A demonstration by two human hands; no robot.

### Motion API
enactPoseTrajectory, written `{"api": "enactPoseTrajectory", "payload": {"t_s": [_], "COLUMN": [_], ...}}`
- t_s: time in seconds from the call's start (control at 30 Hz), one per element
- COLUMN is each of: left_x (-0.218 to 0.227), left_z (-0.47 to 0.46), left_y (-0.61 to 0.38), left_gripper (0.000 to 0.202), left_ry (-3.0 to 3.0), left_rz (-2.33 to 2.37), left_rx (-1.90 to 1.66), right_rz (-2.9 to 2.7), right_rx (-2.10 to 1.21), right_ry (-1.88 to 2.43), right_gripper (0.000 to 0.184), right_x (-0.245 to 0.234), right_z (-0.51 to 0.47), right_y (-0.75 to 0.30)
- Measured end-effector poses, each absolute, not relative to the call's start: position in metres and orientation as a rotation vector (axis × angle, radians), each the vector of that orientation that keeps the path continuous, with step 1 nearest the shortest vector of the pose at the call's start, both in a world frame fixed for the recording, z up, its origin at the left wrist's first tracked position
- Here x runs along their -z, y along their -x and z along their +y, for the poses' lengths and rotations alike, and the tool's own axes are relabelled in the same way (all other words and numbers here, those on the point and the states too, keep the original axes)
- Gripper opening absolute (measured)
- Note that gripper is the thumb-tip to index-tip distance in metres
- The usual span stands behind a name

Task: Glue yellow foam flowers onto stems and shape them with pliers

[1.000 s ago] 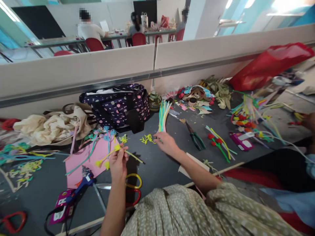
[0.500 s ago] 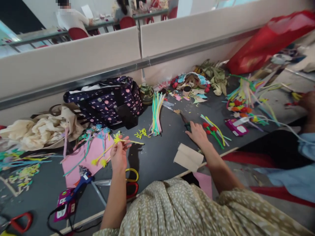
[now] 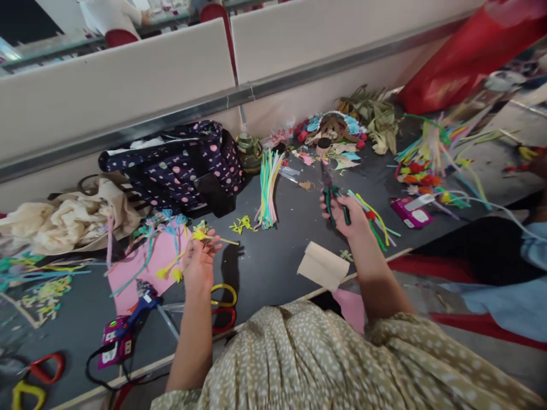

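Note:
My left hand [image 3: 200,263] is closed on a yellow pipe-cleaner flower [image 3: 200,232], whose straight stem sticks out to the right. Small yellow blooms on another stem [image 3: 164,273] hang just below, over a pink sheet [image 3: 128,279]. In my right hand [image 3: 347,215] is a pair of green-handled scissors [image 3: 328,196], blades pointing away from me and handles spread. Between the hands stands a bundle of pastel pipe cleaners [image 3: 268,191], beside a small heap of yellow clippings [image 3: 243,224]. Red flowers with green stems [image 3: 376,228] lie partly behind my right wrist.
A blue glue gun [image 3: 143,313] and red-and-yellow scissors [image 3: 224,302] lie near the front edge. A dotted dark bag [image 3: 179,171] stands behind, near a low partition [image 3: 128,97]. Folded brown paper [image 3: 322,266] lies nearby. At far right are a red bag [image 3: 465,62] and another person's sleeve [image 3: 532,256].
My right hand has lifted the green-handled scissors off the table and turned palm up around them. My left hand still holds the yellow flower. The view has shifted slightly.

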State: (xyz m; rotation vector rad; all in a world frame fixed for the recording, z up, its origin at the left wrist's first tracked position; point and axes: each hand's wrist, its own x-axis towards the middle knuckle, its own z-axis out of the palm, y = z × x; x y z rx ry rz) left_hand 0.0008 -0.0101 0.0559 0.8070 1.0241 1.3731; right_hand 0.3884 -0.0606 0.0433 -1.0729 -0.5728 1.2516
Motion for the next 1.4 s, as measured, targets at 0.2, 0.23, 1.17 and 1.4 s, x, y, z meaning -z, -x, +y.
{"api": "enactPoseTrajectory", "payload": {"t_s": [0.2, 0.23, 1.17, 1.4], "left_x": [-0.072, -0.075, -0.136, -0.12], "left_z": [-0.013, -0.014, -0.032, -0.025], "left_y": [-0.019, -0.021, 0.032, 0.02], "left_gripper": [0.036, 0.035, 0.026, 0.032], "left_ry": [-0.811, -0.811, -0.866, -0.845], "left_rz": [0.997, 0.984, 0.948, 0.986], "left_rx": [-1.312, -1.313, -1.885, -1.817], "right_rz": [-0.619, -0.651, -0.857, -0.748], "right_rx": [-1.414, -1.426, -1.657, -1.912], "right_ry": [0.673, 0.658, 0.764, 0.714], "right_gripper": [0.025, 0.028, 0.023, 0.035], "right_x": [-0.103, -0.114, -0.086, -0.1], "right_z": [-0.012, -0.006, 0.026, 0.008], "right_y": [-0.336, -0.325, -0.239, -0.224]}}
